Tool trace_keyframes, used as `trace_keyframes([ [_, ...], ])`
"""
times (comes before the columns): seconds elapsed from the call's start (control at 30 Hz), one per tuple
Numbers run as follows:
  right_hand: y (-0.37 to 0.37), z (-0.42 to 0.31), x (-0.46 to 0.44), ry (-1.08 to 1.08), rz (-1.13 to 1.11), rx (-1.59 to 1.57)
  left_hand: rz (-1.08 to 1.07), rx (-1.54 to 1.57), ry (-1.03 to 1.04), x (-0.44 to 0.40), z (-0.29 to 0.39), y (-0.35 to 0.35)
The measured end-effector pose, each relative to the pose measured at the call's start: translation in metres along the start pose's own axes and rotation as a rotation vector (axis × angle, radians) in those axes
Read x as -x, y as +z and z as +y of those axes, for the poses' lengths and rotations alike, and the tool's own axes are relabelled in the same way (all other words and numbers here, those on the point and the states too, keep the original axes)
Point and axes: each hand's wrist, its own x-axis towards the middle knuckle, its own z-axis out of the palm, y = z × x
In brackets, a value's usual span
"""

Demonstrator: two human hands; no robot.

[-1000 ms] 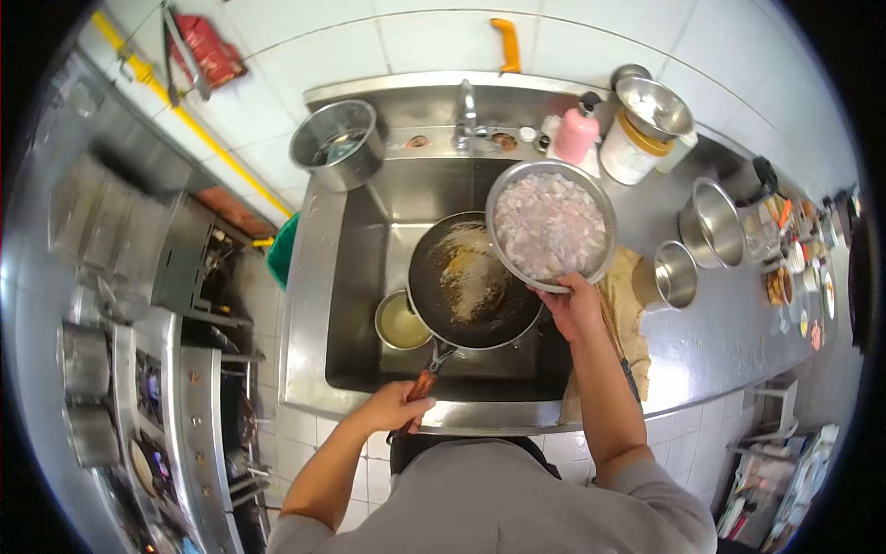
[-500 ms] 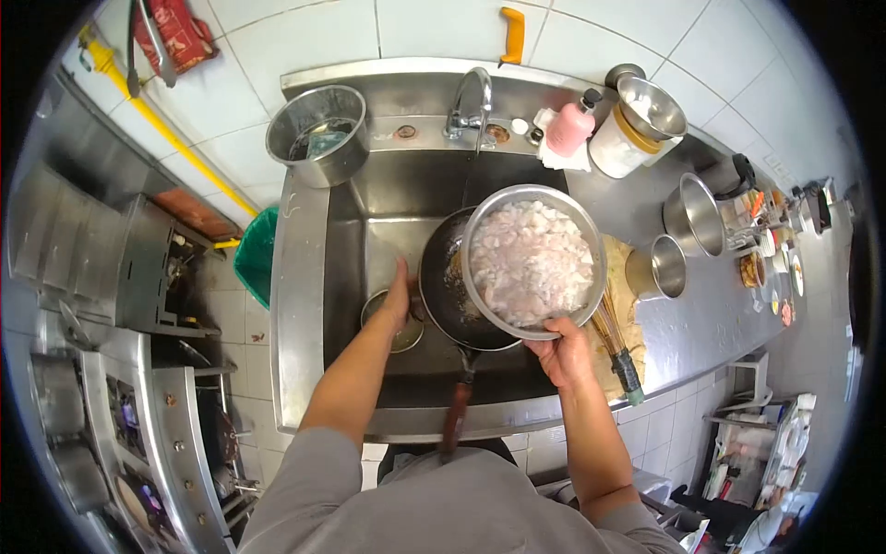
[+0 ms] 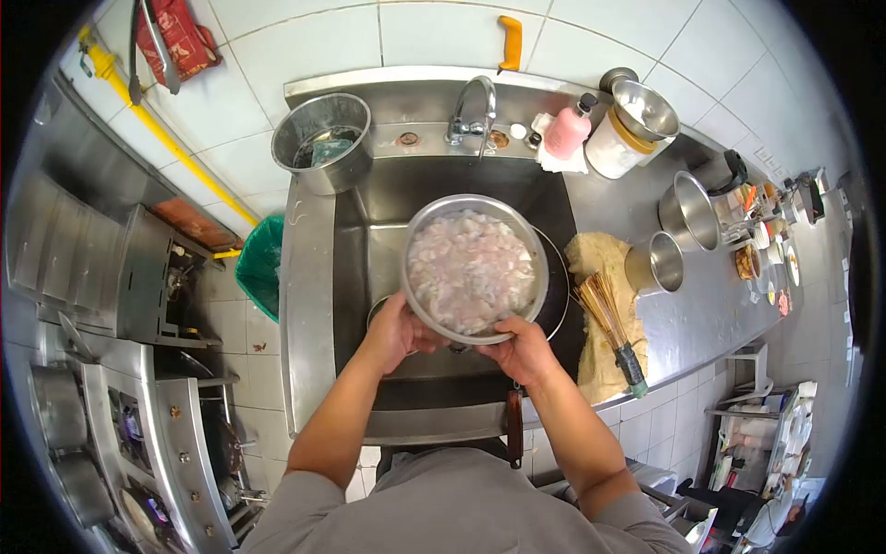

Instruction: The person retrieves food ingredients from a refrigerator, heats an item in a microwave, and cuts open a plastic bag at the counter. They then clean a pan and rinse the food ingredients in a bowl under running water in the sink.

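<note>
Right, we have both hands on the wide metal bowl [image 3: 475, 204], and it hangs over the middle of the sink [image 3: 434, 392], heaped with pale, pinkish-white pieces [image 3: 473, 268]. Our right hand [image 3: 520, 351] grips the near right side, thumb over the rim, fingers tucked below. Our left hand [image 3: 397, 334] cups the near left side, and some of its fingers slip out of sight under the bowl.

Beneath, we catch the dark pan [image 3: 556, 286], mostly covered, its right edge curving out from behind the bowl. Its brown handle [image 3: 514, 427] points toward us across the near edge of the sink, just left of our right forearm.

Over on the right we spot a tan cloth [image 3: 591, 355] draped on the counter [image 3: 600, 198], with a stick brush [image 3: 604, 314] lying across it, bristles to the far side and its dark wrapped grip nearest us. Just beyond, we see a steel cup [image 3: 664, 261], and behind that a steel mixing bowl [image 3: 690, 212].

Along the far side we find the faucet [image 3: 475, 111] bending over the sink, a pink pump bottle [image 3: 567, 134] to its right, then a white tub [image 3: 611, 150] with a small metal bowl [image 3: 646, 109] on top. At the far left corner we have a deep metal pot [image 3: 337, 175], and down beside the sink on the left, a green bin [image 3: 261, 268].
</note>
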Motion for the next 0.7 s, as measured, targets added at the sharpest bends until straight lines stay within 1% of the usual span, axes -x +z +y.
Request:
trace_keyframes([
  [0.03, 0.006, 0.0, -0.001, -0.007, 0.0, 0.001, -0.006, -0.003, 0.003, 0.009, 0.002, -0.003],
  [0.1, 0.022, 0.004, 0.0, 0.02, 0.004, 0.048, -0.119, 0.101, 0.112, 0.028, 0.001, -0.004],
  [0.13, 0.027, 0.002, 0.0, 0.032, -0.013, 0.09, -0.056, 0.146, 0.121, 0.037, 0.005, 0.004],
  [0.17, 0.032, 0.001, -0.002, 0.021, -0.011, 0.089, -0.065, 0.14, 0.121, 0.04, 0.008, 0.006],
  [0.23, 0.041, 0.0, -0.008, 0.039, 0.019, 0.191, -0.022, 0.157, 0.04, 0.045, 0.014, 0.002],
  [0.27, 0.044, -0.001, -0.012, 0.056, -0.007, 0.215, -0.026, 0.154, 0.04, 0.038, 0.01, -0.008],
  [0.3, 0.046, 0.003, -0.02, 0.05, -0.006, 0.211, 0.11, 0.056, 0.081, 0.024, 0.002, -0.025],
  [0.33, 0.053, 0.008, -0.027, 0.045, -0.023, 0.225, 0.248, -0.044, 0.119, 0.022, 0.006, -0.028],
  [0.37, 0.055, 0.009, -0.031, 0.043, -0.039, 0.241, 0.245, -0.048, 0.114, 0.021, 0.008, -0.03],
  [0.4, 0.053, 0.005, -0.032, 0.042, -0.037, 0.236, 0.312, 0.053, 0.112, 0.018, 0.013, -0.032],
  [0.43, 0.06, -0.005, -0.029, 0.015, -0.013, 0.348, 0.378, 0.151, 0.109, 0.014, 0.021, -0.029],
  [0.47, 0.062, -0.009, -0.026, -0.008, 0.014, 0.459, 0.416, 0.157, 0.123, 0.008, 0.023, -0.029],
  [0.5, 0.055, -0.011, -0.022, -0.007, 0.021, 0.453, 0.414, 0.154, 0.115, -0.002, 0.021, -0.038],
  [0.57, 0.027, -0.025, -0.005, -0.308, 0.098, 0.612, 0.449, 0.162, 0.1, -0.031, 0.01, -0.073],
  [0.6, 0.01, -0.031, 0.008, -0.52, 0.134, 0.663, 0.508, 0.283, 0.081, -0.048, 0.007, -0.084],
  [0.63, -0.009, -0.035, 0.026, -0.736, 0.169, 0.711, 0.503, 0.284, 0.08, -0.064, 0.003, -0.095],
  [0.7, -0.05, -0.043, 0.064, -0.986, 0.464, 0.952, 0.56, 0.339, 0.123, -0.097, -0.007, -0.115],
])
